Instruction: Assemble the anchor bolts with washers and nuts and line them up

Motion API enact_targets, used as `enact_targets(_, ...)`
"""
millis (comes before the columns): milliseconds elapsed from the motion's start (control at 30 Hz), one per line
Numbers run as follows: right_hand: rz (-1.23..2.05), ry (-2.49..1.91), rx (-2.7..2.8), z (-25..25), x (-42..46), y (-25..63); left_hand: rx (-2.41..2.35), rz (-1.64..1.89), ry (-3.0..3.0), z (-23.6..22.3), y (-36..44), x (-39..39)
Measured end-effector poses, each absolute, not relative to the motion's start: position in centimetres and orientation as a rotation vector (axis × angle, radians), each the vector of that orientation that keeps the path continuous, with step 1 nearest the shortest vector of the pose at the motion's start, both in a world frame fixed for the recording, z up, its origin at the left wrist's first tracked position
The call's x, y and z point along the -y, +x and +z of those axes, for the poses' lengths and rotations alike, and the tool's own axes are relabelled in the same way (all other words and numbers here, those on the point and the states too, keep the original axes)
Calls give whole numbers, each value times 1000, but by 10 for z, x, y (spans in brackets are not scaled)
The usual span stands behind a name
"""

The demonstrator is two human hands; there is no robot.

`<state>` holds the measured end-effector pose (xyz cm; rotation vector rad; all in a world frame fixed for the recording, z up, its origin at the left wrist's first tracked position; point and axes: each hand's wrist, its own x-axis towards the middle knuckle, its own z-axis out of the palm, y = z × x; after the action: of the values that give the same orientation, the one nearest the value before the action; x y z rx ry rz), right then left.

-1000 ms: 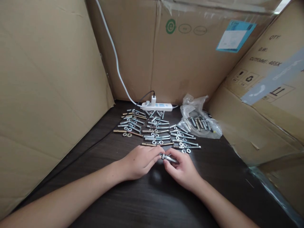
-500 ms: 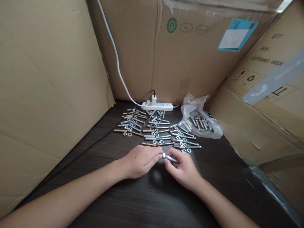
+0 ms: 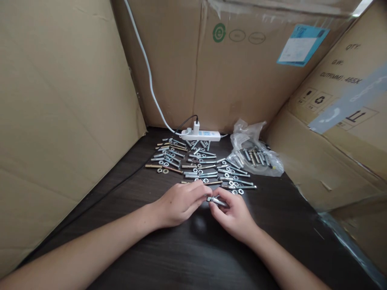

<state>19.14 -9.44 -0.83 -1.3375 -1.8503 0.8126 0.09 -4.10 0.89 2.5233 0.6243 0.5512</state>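
Above the front part of the dark table, my right hand [image 3: 234, 213] holds a silver expansion bolt [image 3: 220, 202] between thumb and fingers, its sleeve lying along them. A hex nut [image 3: 209, 199] sits on the bolt's left end, with a washer beside it. My left hand [image 3: 183, 203] is closed at that end, its thumb and fingertips at the nut; the fingertips partly hide the contact. Just beyond both hands lie rows of separate bolt rods, sleeves, nuts and washers [image 3: 202, 176], some silver, some brass-coloured.
A clear plastic bag [image 3: 254, 155] with assembled bolts lies at the back right. Behind the rows stands a white power strip [image 3: 205, 135] with a charger plugged in. A black cable [image 3: 127, 177] runs along the left. Cardboard boxes [image 3: 169, 72] wall in the table.
My left fingers have shifted and lifted slightly around the nut, which appears turned. My right hand keeps the bolt in nearly the same place.
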Motion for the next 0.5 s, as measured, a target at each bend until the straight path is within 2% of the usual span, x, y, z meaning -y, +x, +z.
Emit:
enact_targets(333, 824, -1354, 1835, -7, 95, 191, -674, 468, 2495, 8, 1, 39)
enact_targets(500, 818, -1353, 1835, -7, 95, 191, -723, 532, 2476, 8, 0, 40)
